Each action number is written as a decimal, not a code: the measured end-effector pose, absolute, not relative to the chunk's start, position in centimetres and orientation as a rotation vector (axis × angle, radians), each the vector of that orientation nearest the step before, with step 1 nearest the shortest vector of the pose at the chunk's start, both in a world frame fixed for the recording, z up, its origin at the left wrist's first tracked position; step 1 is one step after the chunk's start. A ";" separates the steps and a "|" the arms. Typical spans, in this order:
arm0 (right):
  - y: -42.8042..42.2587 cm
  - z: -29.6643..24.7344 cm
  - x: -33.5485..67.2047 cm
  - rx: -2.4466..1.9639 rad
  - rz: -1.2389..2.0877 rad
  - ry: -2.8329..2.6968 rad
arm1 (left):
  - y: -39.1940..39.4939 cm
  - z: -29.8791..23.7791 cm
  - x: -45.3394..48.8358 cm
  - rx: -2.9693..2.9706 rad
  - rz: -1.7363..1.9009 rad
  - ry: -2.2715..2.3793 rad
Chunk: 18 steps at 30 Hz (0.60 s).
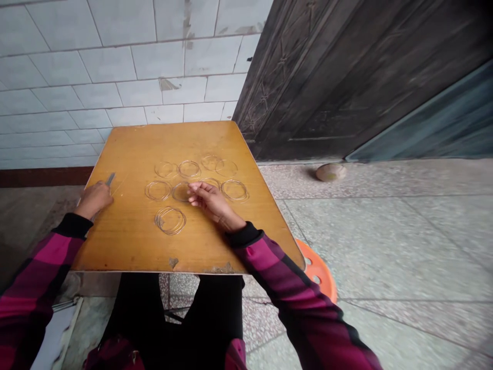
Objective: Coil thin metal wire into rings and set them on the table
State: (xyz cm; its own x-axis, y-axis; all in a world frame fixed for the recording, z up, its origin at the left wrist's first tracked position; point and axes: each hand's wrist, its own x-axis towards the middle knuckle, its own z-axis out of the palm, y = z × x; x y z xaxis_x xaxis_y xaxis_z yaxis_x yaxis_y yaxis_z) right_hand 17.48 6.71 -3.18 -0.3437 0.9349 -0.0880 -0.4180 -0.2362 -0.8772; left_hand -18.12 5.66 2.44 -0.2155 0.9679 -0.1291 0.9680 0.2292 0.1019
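A wooden board with a yellow-brown veneer (pixel 127 241) lies across my lap, with several loose coils of thin wire (pixel 170 220) spread over it in rough rows. My right hand (pixel 211 200) rests among them, its fingers apart and touching the ring of wire (pixel 181 192) in the middle row. At the board's left edge, my left hand (pixel 94 200) is closed around a slim tool with a grey metal tip (pixel 110 179). The tool's tip points up and to the right. Its lower part is hidden by my hand.
A white tiled wall rises behind the board, and a dark carved wooden door (pixel 327 77) stands to the right. A rounded pale stone (pixel 330 172) lies on the speckled floor. An orange plastic stool (pixel 318 270) shows beyond the board's right corner.
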 end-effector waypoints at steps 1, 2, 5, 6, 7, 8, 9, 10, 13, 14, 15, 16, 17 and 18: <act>6.7 -3.2 17.5 -0.793 1.751 -0.975 | 5.4 3.1 -17.8 1.856 0.003 2.387; 6.7 -3.2 17.5 -0.794 1.751 -0.975 | 5.2 3.9 -17.5 1.862 0.021 2.391; 6.7 -3.1 17.4 -0.808 1.747 -0.987 | 4.7 6.0 -16.3 1.853 0.152 2.347; 6.7 -3.2 17.4 -0.814 1.736 -0.998 | 4.6 6.5 -15.9 1.837 0.210 2.305; 6.7 -3.2 17.3 -0.818 1.718 -1.014 | 4.5 6.8 -15.3 1.801 0.310 2.228; 6.7 -3.3 17.3 -0.818 1.692 -1.037 | 4.4 7.0 -14.7 1.689 0.523 2.068; 6.6 -3.3 17.2 -0.813 1.656 -1.067 | 4.3 7.0 -13.9 1.556 0.712 1.876; 6.5 -3.4 17.1 -0.805 1.611 -1.106 | 4.1 6.8 -13.0 1.435 0.881 1.693; 6.0 -3.6 16.9 -0.764 1.389 -1.301 | 3.8 5.6 -9.5 1.152 1.086 1.272; 5.7 -3.6 16.8 -0.747 1.271 -1.399 | 3.7 5.1 -8.2 1.070 1.117 1.166; 5.3 -3.5 16.7 -0.727 1.122 -1.508 | 3.7 4.5 -6.9 0.998 1.135 1.067; 5.0 -3.5 16.7 -0.705 0.950 -1.632 | 3.7 4.0 -5.7 0.928 1.147 0.979; 4.6 -3.4 16.7 -0.676 0.780 -1.770 | 3.8 3.4 -4.6 0.858 1.167 0.913; 4.3 -3.3 16.8 -0.638 0.627 -1.881 | 3.9 2.9 -3.6 0.790 1.183 0.862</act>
State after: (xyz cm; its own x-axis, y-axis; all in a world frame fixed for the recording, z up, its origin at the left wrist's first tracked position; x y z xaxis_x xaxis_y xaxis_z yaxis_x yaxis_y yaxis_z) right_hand 16.76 4.33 -3.27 -0.3502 0.6747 0.6497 0.1498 0.7251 -0.6722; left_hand -3.61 3.88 2.89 0.1541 0.9771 -0.1470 -0.4390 0.2010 0.8757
